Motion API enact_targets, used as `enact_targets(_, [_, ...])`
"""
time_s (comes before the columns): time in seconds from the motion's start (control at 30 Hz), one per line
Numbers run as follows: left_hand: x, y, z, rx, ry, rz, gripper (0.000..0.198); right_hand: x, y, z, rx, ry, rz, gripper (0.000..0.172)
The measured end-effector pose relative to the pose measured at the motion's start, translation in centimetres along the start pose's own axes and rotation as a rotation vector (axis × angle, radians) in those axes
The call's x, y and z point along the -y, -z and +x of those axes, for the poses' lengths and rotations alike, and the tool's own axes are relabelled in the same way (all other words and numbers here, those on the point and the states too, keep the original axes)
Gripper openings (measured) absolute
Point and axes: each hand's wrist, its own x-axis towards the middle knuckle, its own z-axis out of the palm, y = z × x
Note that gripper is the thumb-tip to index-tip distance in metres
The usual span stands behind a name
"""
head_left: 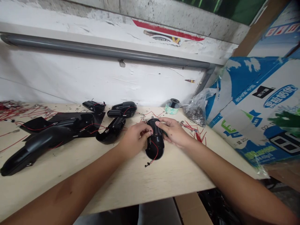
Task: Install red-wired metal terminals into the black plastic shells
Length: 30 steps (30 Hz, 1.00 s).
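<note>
watching from beside the desk point(140, 190), one can see a person working with two bare hands on a black oval plastic housing point(155, 150), which lies near the middle of the desk, a little toward the front edge. a red wire point(154, 153) comes out of this housing and curves down to a small black end point(147, 164) at six o'clock.

the right hand point(174, 132) is laid over the upper part of the housing, with the fingers curved on the shell, so it holds the piece firmly against the wood. the left hand point(134, 139) comes in from eight o'clock, and its fingertips point(150, 132) are pinched close together at the upper edge of the housing. what they hold is too small to tell, perhaps a thin wire.

for such small work, it seems good that one hand only steadies the shell while the other makes the fine movement, and that the wire stays a little loose and is not pulled hard.

at ten o'clock from the hands lie more black housings point(112, 131), and a long black plastic part point(35, 153) lies at nine o'clock near a black sheet point(99, 116). loose red wires point(198, 136) lie at three o'clock, and at two o'clock stand a small spool point(172, 107) and a clear plastic bag of small metal parts point(194, 114).
</note>
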Motion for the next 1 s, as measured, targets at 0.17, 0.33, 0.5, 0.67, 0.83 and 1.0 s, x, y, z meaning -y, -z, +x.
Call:
enact_targets(0.17, [-0.14,0.04,-0.13,-0.041,-0.043,0.075,0.013,-0.13,-0.08,0.03,0.011,0.011,-0.011,0.031])
enact_targets(0.33, [-0.01,-0.2,-0.22,-0.068,0.067,0.041,0.012,-0.21,-0.25,0.08,-0.04,0.024,-0.009,0.035])
enact_targets(0.5, [0.23,-0.33,-0.31,-0.078,-0.007,0.09,0.012,-0.42,-0.24,0.14,-0.035,0.014,0.015,0.036])
enact_targets(0.67, [0.46,0.02,-0.11,-0.046,-0.08,0.119,0.016,-0.41,-0.17,0.12,-0.037,-0.015,0.038,0.038])
enact_targets(0.83, [0.34,0.07,0.02,-0.007,-0.112,0.148,0.018,-0.47,-0.12,0.33,-0.04,0.005,-0.003,0.035])
enact_targets(1.0, [0.55,-0.43,0.22,-0.118,0.157,-0.241,0.022,-0.04,0.08,0.4,-0.031,0.044,0.065,0.036])
